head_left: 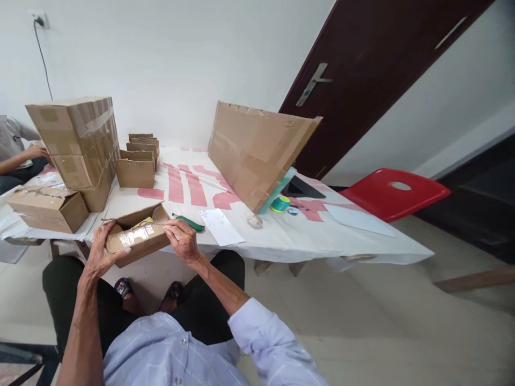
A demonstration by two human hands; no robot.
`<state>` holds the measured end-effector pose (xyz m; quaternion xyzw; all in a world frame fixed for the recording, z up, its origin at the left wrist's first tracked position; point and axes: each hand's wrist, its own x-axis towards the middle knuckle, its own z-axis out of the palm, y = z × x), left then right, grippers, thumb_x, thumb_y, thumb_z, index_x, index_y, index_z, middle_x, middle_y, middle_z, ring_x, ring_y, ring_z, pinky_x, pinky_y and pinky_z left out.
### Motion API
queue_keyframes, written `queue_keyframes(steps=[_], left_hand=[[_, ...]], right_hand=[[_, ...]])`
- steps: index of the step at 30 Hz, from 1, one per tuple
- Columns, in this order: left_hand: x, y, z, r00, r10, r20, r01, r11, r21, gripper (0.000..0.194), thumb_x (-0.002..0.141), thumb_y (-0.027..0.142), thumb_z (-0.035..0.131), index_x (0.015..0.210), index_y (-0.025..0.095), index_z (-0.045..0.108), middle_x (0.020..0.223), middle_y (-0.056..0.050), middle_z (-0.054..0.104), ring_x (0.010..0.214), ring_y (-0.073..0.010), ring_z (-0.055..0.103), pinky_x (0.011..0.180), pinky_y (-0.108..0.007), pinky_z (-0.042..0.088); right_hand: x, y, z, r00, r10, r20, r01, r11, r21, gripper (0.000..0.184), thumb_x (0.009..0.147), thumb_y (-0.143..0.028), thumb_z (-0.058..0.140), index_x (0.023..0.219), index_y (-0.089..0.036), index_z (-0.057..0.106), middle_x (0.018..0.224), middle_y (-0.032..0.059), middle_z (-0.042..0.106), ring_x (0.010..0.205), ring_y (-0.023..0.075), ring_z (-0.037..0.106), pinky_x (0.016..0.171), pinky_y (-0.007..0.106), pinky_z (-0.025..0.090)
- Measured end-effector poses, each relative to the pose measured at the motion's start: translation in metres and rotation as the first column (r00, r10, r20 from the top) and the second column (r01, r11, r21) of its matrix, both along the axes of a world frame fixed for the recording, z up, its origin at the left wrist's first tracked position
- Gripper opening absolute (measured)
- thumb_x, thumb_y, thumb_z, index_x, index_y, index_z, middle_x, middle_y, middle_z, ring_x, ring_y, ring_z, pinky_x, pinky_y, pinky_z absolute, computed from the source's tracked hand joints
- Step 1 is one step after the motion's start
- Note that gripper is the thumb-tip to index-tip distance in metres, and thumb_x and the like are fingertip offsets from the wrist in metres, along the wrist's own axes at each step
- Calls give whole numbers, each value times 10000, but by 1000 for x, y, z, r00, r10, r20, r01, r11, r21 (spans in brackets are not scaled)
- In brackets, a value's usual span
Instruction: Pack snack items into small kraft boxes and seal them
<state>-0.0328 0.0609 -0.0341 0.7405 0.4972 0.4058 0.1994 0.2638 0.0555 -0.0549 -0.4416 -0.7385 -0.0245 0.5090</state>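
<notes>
An open cardboard box (139, 247) is tilted over the near edge of the table, held between both hands. My left hand (98, 251) grips its left end, with the thumb along the near wall. At the right end, my right hand (183, 237) has its fingers closed on the rim. Something yellow shows inside, but most of the contents are hidden. Torn pale patches mark the near wall. Just beyond my right hand lies a green-handled tool (189, 222), perhaps a cutter. A white sheet of paper (221, 226) rests to its right.
Stacked cardboard boxes (82, 136) and a closed box (48, 208) stand at the left. Several open boxes (134, 172) line up behind. A large cardboard panel (257, 147) leans near tape rolls (280, 203). A red chair (396, 193) stands right; another person's hand (36, 153) shows far left.
</notes>
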Motion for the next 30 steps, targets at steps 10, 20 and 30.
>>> queue_keyframes(steps=[10,20,30], left_hand=[[2,-2,2,999,8,38,-8,1000,-18,844,728,718,790,1407,259,591,1407,-128,483,1401,-399,471,1203,-591,419],[7,-1,7,998,32,46,-32,999,8,645,742,673,776,1216,242,705,1350,-112,559,1384,-377,475,1218,-574,399],[17,1,10,992,52,116,-51,999,-19,611,770,688,708,1191,246,722,1345,-121,579,1396,-367,464,1228,-546,391]], right_hand=[[-7,-19,-6,1000,13,-14,-12,997,73,296,1050,-199,520,1012,-257,808,1049,114,781,1071,258,742,986,434,624],[-16,-32,3,999,-15,-29,23,955,297,226,1017,-123,585,1011,-225,786,1003,93,783,1087,239,732,971,408,634],[-18,-23,5,986,-26,-165,57,981,184,241,1045,-196,563,975,-232,790,960,92,769,975,232,730,932,425,623]])
